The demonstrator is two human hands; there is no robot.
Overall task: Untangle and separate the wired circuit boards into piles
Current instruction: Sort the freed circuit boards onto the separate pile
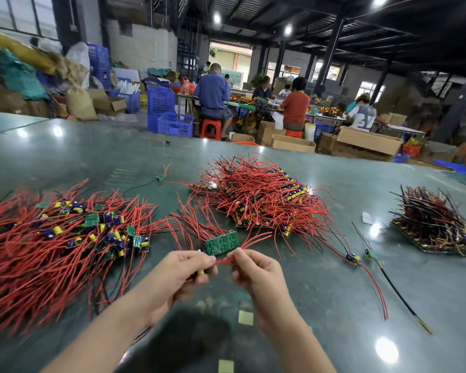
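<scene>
A green panel of circuit boards (222,242) with red and black wires hangs above the table between my hands. My left hand (184,273) grips its lower left corner, where yellow capacitors show. My right hand (253,267) pinches a bunch of its red wires. A loose heap of separated boards (73,232) with long red wires lies at the left. A tangled pile (258,195) sits straight ahead. A third, darker stack (436,224) rests at the far right.
Two single wired boards (361,258) lie right of my hands, another (159,177) further back on the green table (320,292). A paper scrap (366,218) lies near the right stack. Beyond the table's far edge, people sit among blue crates and cardboard boxes.
</scene>
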